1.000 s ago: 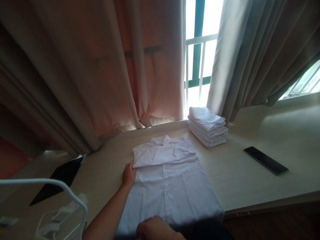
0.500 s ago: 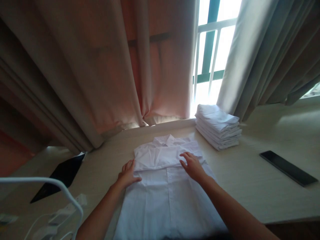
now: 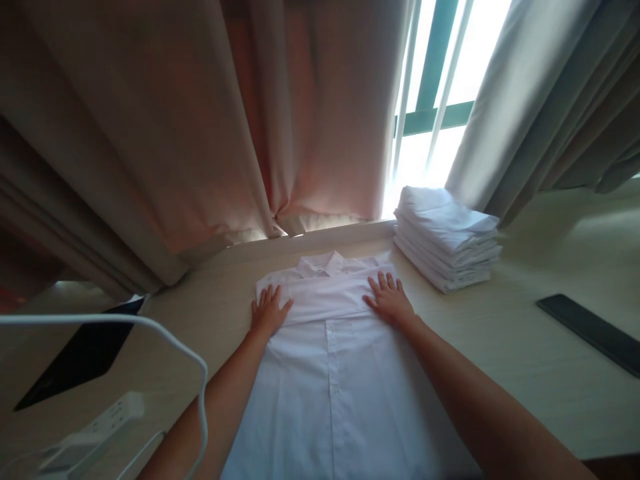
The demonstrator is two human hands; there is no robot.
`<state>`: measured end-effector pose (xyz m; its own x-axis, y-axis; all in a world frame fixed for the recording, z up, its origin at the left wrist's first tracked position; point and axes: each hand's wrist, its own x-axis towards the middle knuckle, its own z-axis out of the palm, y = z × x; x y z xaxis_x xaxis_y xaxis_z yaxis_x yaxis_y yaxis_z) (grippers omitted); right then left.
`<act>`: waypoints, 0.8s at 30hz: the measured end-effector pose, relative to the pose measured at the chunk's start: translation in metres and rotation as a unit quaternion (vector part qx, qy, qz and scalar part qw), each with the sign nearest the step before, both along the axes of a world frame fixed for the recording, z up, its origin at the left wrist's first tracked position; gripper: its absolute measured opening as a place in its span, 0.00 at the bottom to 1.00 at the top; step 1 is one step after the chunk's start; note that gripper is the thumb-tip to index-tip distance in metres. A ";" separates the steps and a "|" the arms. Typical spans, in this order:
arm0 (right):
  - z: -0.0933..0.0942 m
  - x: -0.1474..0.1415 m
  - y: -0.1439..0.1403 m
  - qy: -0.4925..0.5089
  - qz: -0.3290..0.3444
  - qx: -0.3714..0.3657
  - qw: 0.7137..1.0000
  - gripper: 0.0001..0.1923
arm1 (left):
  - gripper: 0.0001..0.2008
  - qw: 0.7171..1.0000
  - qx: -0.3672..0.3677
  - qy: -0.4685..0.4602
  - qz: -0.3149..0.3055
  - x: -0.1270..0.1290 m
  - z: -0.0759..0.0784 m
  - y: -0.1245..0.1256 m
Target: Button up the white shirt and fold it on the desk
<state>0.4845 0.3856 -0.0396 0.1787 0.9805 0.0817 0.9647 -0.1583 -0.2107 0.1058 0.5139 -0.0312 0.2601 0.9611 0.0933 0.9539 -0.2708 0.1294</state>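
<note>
A white button-up shirt (image 3: 330,373) lies front up on the pale wooden table (image 3: 500,353), collar toward the window, with its sleeves folded across the chest. My left hand (image 3: 269,311) rests flat on the left end of the folded sleeve band, fingers spread. My right hand (image 3: 389,300) presses flat on the right end of the same band. Neither hand grips anything.
A stack of several folded white shirts (image 3: 447,237) sits at the back right by the window. A dark flat phone-like slab (image 3: 593,331) lies far right. A white power strip (image 3: 95,427), a white tube rail (image 3: 150,327) and a black sheet (image 3: 80,353) are at the left. Curtains hang behind.
My right hand came up from the near edge onto the folded sleeves, then both hands slid outward to the band's two ends. The view tilted closer to the table.
</note>
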 end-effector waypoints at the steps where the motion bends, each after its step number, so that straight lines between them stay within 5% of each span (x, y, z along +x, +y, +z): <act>1: 0.000 0.001 0.008 0.001 0.000 -0.004 1.000 0.39 | 0.38 1.000 0.004 0.000 -0.003 0.000 -0.001 0.006; 7: 0.000 -0.001 0.030 0.001 0.000 -0.002 1.000 0.41 | 0.40 1.000 0.015 -0.014 -0.005 -0.001 0.000 0.019; 13: 0.017 -0.011 0.002 -0.002 0.012 0.018 1.000 0.39 | 0.31 0.997 0.015 -0.068 -0.025 -0.012 0.027 -0.017; 17: 0.042 -0.008 -0.040 0.017 0.006 0.102 0.995 0.31 | 0.24 0.985 0.072 -0.149 -0.058 -0.039 0.058 -0.070; 20: 0.064 0.004 -0.100 0.067 -0.031 0.222 0.972 0.29 | 0.21 0.963 0.096 -0.242 -0.065 -0.084 0.078 -0.129; 24: 0.080 0.024 -0.211 0.205 -0.084 0.250 0.942 0.26 | 0.19 0.918 0.010 -0.393 0.056 -0.149 0.092 -0.227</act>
<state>0.5087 0.1750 0.0400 0.4458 0.7925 0.4161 0.7555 -0.0839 -0.6497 -0.0430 0.2866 0.0606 0.0035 0.9737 0.2277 0.5896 -0.1859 0.7860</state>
